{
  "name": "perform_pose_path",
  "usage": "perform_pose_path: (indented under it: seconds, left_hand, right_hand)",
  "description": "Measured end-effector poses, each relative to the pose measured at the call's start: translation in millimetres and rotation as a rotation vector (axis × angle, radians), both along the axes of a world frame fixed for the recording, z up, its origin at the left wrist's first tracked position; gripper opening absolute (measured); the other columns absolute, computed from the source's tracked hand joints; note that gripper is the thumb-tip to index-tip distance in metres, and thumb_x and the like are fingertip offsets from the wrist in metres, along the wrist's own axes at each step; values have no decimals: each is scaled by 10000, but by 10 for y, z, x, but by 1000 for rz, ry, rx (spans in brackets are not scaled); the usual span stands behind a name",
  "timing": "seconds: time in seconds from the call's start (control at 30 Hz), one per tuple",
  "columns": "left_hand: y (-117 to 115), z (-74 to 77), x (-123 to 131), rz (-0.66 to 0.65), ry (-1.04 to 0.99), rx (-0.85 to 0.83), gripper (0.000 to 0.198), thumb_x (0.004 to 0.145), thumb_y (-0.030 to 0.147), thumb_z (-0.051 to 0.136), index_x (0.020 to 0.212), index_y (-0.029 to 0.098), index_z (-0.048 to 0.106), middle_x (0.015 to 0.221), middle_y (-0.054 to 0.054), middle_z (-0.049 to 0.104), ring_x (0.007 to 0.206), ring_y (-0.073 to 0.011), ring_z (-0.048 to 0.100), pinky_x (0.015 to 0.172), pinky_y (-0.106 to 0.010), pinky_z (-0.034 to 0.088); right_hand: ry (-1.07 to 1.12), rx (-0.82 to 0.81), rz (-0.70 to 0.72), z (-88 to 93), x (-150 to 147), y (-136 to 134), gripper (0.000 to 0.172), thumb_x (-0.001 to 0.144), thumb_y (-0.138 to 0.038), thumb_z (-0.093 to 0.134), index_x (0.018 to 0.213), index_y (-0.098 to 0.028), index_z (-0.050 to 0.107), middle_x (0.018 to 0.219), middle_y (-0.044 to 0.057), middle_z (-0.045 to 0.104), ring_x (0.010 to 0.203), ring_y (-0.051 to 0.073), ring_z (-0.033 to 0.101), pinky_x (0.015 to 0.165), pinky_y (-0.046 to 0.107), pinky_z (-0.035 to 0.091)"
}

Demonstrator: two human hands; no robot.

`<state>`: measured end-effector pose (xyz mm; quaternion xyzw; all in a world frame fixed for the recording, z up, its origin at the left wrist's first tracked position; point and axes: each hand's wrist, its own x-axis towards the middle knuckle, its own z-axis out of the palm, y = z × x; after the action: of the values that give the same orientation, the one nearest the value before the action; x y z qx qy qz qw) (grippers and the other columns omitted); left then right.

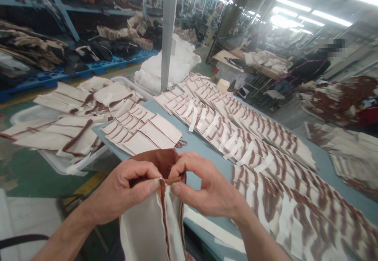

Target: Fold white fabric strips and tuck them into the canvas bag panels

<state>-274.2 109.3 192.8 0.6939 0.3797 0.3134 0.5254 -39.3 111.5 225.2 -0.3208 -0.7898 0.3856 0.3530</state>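
In front of me, a sewn leather tube [140, 233] hangs from both hands, cream outside and brown inside, like a boot shaft turned inside out. A brown seam edge runs down its facing side. My left hand [126, 190] pinches the upper rim just left of that seam, thumb in front and fingers inside the opening. On the other side of the seam, my right hand [203, 186] grips the same rim between thumb and fingers. The two thumbs nearly meet at the seam's top. The lower end of the tube is out of the picture.
Beyond my hands, a blue-grey table [197, 178] bears overlapping rows of cream pieces [251, 154], some with white strips [233, 147]. A plastic tub [59, 162] of similar pieces stands left. A metal post [168, 36] rises behind the table. Another person [307, 70] is at the right.
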Motion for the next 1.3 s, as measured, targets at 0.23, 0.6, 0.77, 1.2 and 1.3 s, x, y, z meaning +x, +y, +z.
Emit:
perform_pose_path:
  seconds: [0.23,0.6,0.77,1.2,1.3]
  left_hand:
    - [-7,193,33,53,158,304,158,939,206,586,828,222,697,729,36,675,657,-126,597,648,-218,450]
    - [-89,134,90,-5,161,437,185,971,120,494,875,232,605,797,46,622,744,-126,596,721,-223,436]
    - [-116,31,106,-4,47,289,215,980,133,439,822,228,551,717,75,551,634,-105,514,619,-202,409]
    - [-252,51,-28,-96,104,69,268,1088,312,454,900,238,629,797,65,609,725,-105,571,692,-183,438]
    - [-273,22,-38,-81,100,41,282,1084,343,471,865,235,611,772,63,576,702,-111,546,667,-189,440]
  right_hand:
    - [-46,155,-124,148,-63,-82,113,889,-124,626,830,-220,626,744,-10,674,720,148,612,765,295,485]
    - [-67,179,-172,117,-76,-187,135,884,-94,622,835,-220,624,758,-9,702,732,145,640,754,281,489]
    - [-82,291,-145,28,-75,-183,116,939,-106,643,943,-221,629,865,15,772,782,155,699,770,285,512]
    - [-241,579,-127,22,-112,-276,186,1076,-188,600,901,-178,661,866,2,812,765,142,743,753,302,537]
    - [-234,564,-106,48,-111,-316,187,1072,-161,599,899,-166,669,908,24,818,834,148,760,832,285,561]
